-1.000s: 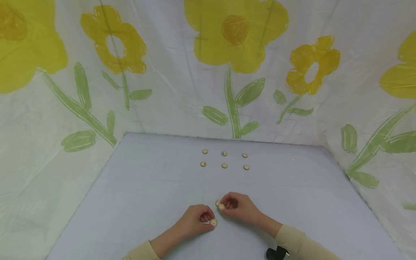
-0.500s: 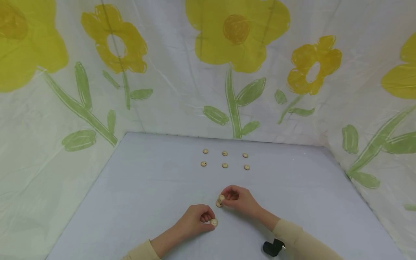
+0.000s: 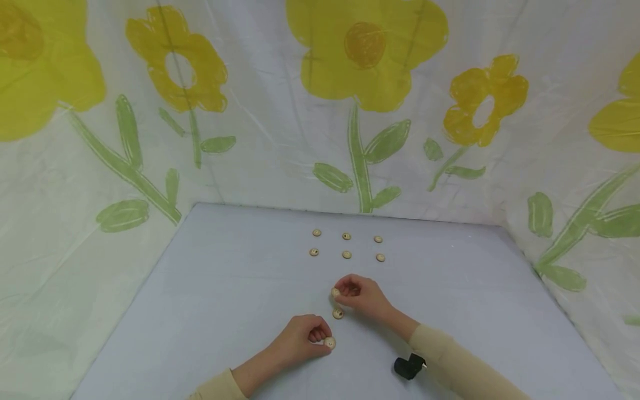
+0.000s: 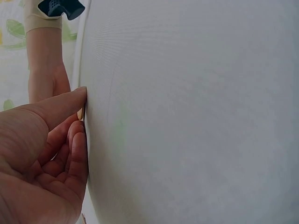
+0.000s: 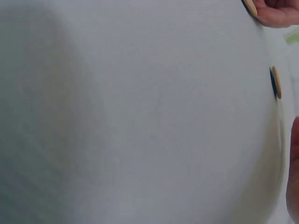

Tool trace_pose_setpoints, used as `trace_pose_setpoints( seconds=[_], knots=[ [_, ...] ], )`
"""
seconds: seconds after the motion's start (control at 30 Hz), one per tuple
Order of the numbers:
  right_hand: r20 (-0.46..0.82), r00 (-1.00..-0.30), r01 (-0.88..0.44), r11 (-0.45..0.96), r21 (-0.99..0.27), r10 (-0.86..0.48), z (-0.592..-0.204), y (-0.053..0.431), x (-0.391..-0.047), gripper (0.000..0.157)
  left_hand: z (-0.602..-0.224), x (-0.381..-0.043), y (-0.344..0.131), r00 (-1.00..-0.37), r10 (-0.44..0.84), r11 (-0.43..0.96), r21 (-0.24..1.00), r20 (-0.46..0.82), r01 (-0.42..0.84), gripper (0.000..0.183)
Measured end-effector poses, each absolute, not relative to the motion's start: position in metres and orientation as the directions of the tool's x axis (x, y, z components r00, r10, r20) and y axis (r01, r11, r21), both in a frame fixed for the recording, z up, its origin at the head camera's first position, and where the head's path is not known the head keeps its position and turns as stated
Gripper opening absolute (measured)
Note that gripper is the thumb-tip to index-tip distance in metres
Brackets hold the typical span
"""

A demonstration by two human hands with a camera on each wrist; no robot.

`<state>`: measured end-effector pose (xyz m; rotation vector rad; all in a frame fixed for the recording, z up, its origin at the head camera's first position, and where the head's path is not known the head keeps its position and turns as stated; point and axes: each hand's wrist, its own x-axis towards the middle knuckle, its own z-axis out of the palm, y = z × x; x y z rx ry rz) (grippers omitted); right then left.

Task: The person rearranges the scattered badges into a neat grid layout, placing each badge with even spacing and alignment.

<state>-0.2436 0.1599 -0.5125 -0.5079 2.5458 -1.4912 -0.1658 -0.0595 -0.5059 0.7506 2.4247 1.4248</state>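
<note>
In the head view my left hand (image 3: 305,338) rests low on the table, pinching a small round wooden disc (image 3: 329,343) with dark marks on its face. Farther forward, my right hand (image 3: 364,295) holds another wooden disc (image 3: 335,292) by its edge between thumb and fingers. A third disc (image 3: 338,314), marked with a dark spot, lies flat between the two hands. The right wrist view catches that lying disc (image 5: 276,83) edge-on, with a bit of the right hand (image 5: 293,172) at the border. In the left wrist view the thumb and fingers mostly hide the left disc.
Two rows of similar discs (image 3: 347,254), several in all, lie toward the back of the pale table (image 3: 240,289). A black device (image 3: 410,366) is beside the right sleeve. A cloth (image 3: 270,155) painted with yellow flowers surrounds the table.
My right hand has moved away from me with its disc, which overlapped the lying disc before and is now apart from it. The left hand stays in place.
</note>
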Motion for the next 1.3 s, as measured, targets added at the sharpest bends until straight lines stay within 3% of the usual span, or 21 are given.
trace_pose_setpoints(
  seconds=[1.3],
  knots=[
    [0.095, -0.928, -0.262, 0.453, -0.852, -0.359, -0.51, 0.122, -0.278, 0.019, -0.505, -0.165, -0.06, -0.843, 0.535, 0.399, 0.861, 0.06, 0.315, 0.017]
  ],
)
